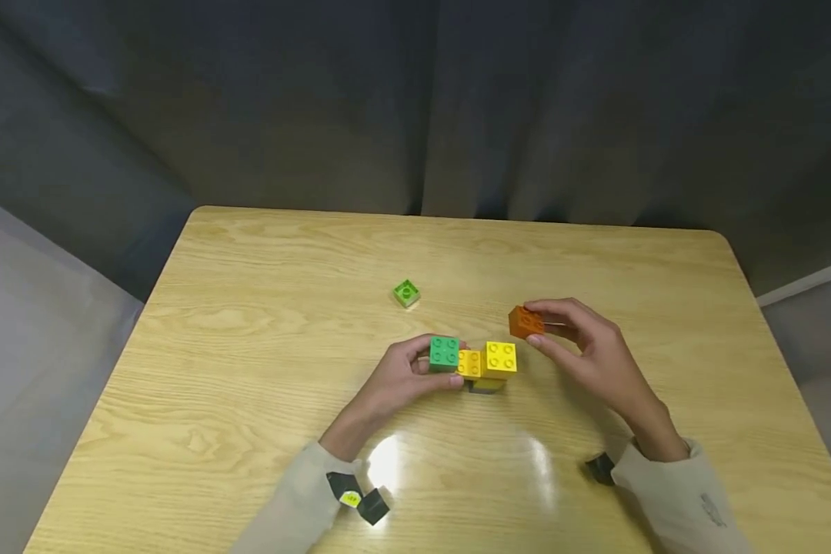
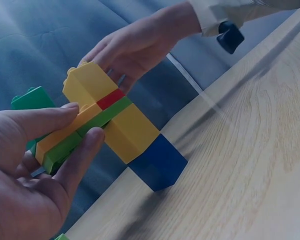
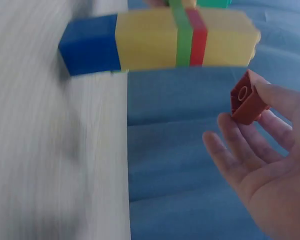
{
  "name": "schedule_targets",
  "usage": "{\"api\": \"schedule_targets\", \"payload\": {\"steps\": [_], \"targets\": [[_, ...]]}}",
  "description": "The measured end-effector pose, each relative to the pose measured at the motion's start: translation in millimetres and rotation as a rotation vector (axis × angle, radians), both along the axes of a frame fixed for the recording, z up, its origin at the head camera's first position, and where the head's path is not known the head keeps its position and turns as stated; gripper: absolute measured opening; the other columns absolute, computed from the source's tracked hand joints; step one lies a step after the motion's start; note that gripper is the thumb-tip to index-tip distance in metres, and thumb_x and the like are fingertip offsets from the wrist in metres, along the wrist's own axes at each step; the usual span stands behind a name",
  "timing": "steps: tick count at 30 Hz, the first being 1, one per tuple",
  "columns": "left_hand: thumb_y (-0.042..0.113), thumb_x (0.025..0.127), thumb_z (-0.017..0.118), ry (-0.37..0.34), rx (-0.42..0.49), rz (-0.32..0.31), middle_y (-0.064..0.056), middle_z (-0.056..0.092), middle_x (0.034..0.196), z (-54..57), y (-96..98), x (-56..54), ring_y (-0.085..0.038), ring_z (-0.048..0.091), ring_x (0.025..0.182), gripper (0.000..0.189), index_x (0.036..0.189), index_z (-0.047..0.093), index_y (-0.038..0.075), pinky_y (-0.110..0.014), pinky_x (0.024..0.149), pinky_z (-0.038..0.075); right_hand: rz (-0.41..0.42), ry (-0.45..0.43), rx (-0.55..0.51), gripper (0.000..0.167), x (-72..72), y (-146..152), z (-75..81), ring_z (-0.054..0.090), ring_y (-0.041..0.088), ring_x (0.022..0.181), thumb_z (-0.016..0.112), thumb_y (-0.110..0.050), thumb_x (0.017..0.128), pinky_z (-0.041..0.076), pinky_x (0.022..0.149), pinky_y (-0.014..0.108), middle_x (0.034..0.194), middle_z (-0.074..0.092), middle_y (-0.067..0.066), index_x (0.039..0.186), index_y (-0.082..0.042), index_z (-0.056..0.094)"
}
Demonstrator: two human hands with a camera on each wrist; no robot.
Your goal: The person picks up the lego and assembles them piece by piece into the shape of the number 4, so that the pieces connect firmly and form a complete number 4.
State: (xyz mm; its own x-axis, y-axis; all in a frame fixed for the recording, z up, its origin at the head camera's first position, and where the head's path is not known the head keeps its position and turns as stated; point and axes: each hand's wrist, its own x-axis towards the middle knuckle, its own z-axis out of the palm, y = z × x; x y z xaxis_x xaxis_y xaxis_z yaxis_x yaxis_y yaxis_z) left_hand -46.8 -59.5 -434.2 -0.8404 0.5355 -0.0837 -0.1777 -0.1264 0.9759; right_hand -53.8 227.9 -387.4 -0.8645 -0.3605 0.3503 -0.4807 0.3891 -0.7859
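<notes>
My left hand (image 1: 400, 375) pinches the side arm of a toy-brick tower between thumb and fingers. In the left wrist view the tower has a blue brick (image 2: 160, 161) at its foot on the table, then a yellow brick (image 2: 131, 131), thin light-green and red layers, and another yellow brick (image 2: 92, 82) on top. The arm is an orange-yellow piece over light green, with a green brick (image 1: 444, 352) at its outer end. Off the tower's right side, my right hand (image 1: 595, 354) holds an orange-red brick (image 1: 525, 322) by thumb and fingertips; its hollow underside (image 3: 244, 93) shows in the right wrist view.
A small lime-green brick (image 1: 406, 293) lies hollow side up on the wooden table (image 1: 263, 308), beyond the tower. Dark curtains (image 1: 415, 108) hang behind the table's far edge. Black devices (image 1: 356, 496) are strapped at the sleeves.
</notes>
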Motion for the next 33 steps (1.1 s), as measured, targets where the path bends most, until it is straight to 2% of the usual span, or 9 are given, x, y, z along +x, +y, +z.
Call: {"api": "schedule_targets", "payload": {"steps": [8, 15, 20, 28, 33], "targets": [[-0.002, 0.092, 0.076, -0.015, -0.004, 0.008, -0.014, 0.065, 0.139, 0.9, 3.0, -1.4, -0.027, 0.067, 0.122, 0.051, 0.14, 0.058, -0.004, -0.035, 0.099, 0.056, 0.046, 0.01, -0.095, 0.054, 21.1, -9, 5.8, 0.063, 0.013, 0.119, 0.07, 0.023, 0.086, 0.054, 0.098, 0.023, 0.13, 0.064, 0.012, 0.134, 0.001, 0.063], [-0.004, 0.092, 0.075, 0.004, -0.003, 0.01, -0.017, 0.063, 0.14, 0.0, 5.5, -3.1, -0.029, 0.066, 0.122, 0.05, 0.139, 0.057, -0.006, -0.035, 0.099, 0.057, 0.037, 0.109, 0.033, 0.055, 26.0, -14, 5.8, 0.061, 0.014, 0.118, 0.079, 0.021, 0.078, 0.051, 0.1, 0.02, 0.126, 0.066, 0.008, 0.126, -0.006, 0.071], [-0.007, 0.092, 0.074, -0.001, 0.02, 0.007, -0.019, 0.062, 0.14, 0.4, 6.7, -2.9, -0.029, 0.067, 0.121, 0.051, 0.139, 0.056, -0.008, -0.035, 0.097, 0.057, 0.037, 0.12, 0.063, 0.055, 27.0, -15, 6.2, 0.061, 0.015, 0.119, 0.08, 0.019, 0.078, 0.05, 0.1, 0.018, 0.126, 0.066, 0.007, 0.126, -0.007, 0.072], [-0.005, 0.092, 0.075, -0.004, 0.013, 0.001, -0.017, 0.063, 0.14, 0.4, 6.1, -3.3, -0.027, 0.068, 0.119, 0.05, 0.139, 0.057, -0.006, -0.034, 0.096, 0.057, 0.067, 0.139, 0.045, 0.048, 27.4, -19, 6.9, 0.06, 0.015, 0.125, 0.078, 0.015, 0.084, 0.051, 0.101, 0.02, 0.132, 0.066, 0.011, 0.127, -0.005, 0.071], [-0.001, 0.093, 0.077, -0.004, -0.01, 0.008, -0.013, 0.065, 0.138, 0.2, 5.7, -3.7, -0.025, 0.068, 0.119, 0.05, 0.14, 0.059, -0.003, -0.033, 0.097, 0.057, 0.094, 0.189, 0.009, 0.029, 26.2, -21, 6.4, 0.063, 0.015, 0.124, 0.074, -0.008, 0.097, 0.053, 0.099, 0.022, 0.131, 0.068, 0.014, 0.125, -0.004, 0.071]]}}
